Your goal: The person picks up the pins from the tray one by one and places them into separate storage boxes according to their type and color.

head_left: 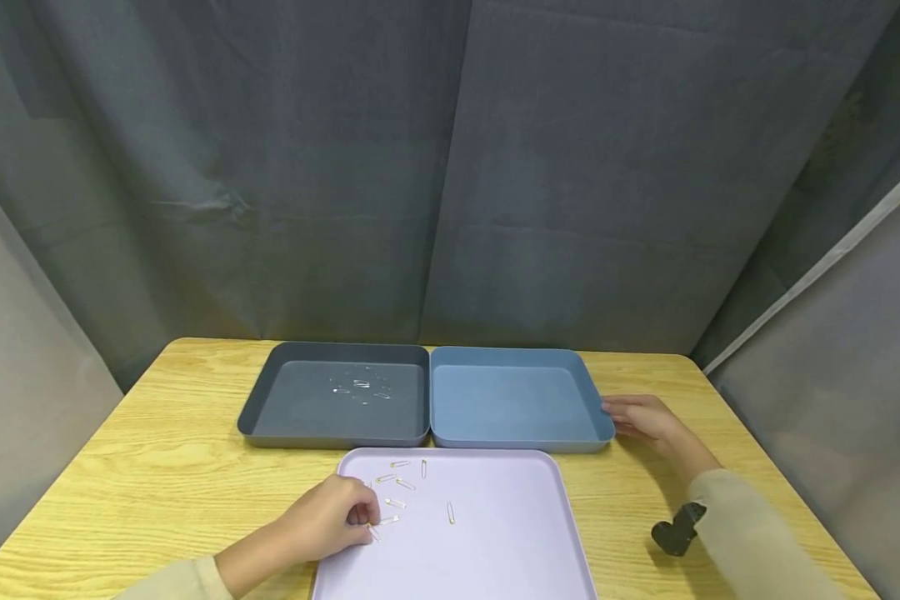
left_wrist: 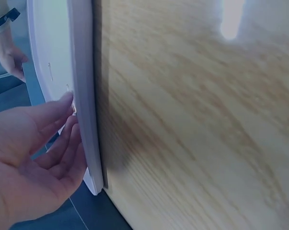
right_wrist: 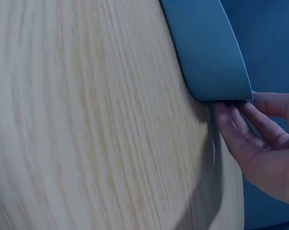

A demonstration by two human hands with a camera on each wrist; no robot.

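Clips (head_left: 401, 487), small and clear, lie scattered on the near-left part of the lilac tray (head_left: 510, 533); a few more sit in the dark grey tray (head_left: 270, 392). Left hand (head_left: 330, 521) rests on the lilac tray, fingertips curled over one clip, apparently pinching it. Right hand (head_left: 645, 421), fingers relaxed, touches the blue tray's (head_left: 596, 404) right rim. Advice: pinch one clip only, lift it straight up.

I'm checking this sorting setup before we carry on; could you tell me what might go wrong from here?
The paper clips are tiny and pale on the lilac tray, so the left hand could easily miss one or pick up several at once.

The right hand touches the blue tray at its outer corner; a push might shove it against the dark grey tray beside it.
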